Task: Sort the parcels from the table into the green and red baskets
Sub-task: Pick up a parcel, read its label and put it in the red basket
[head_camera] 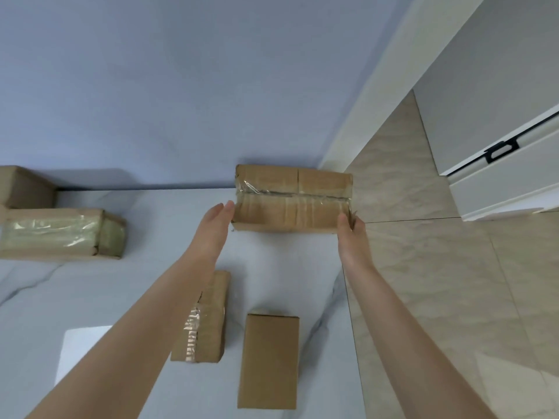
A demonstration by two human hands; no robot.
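Lying crosswise at the far right corner of the table (151,237), the box (290,198) spans between my hands: left hand (216,219) flat-fingered against its left end, right hand (352,234) curled round its right end.

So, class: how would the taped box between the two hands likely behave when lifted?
Probably stiff: the box shows square edges between the left hand and right hand. Its glossy tape may be slippery. Flat sides suggest it won't roll.
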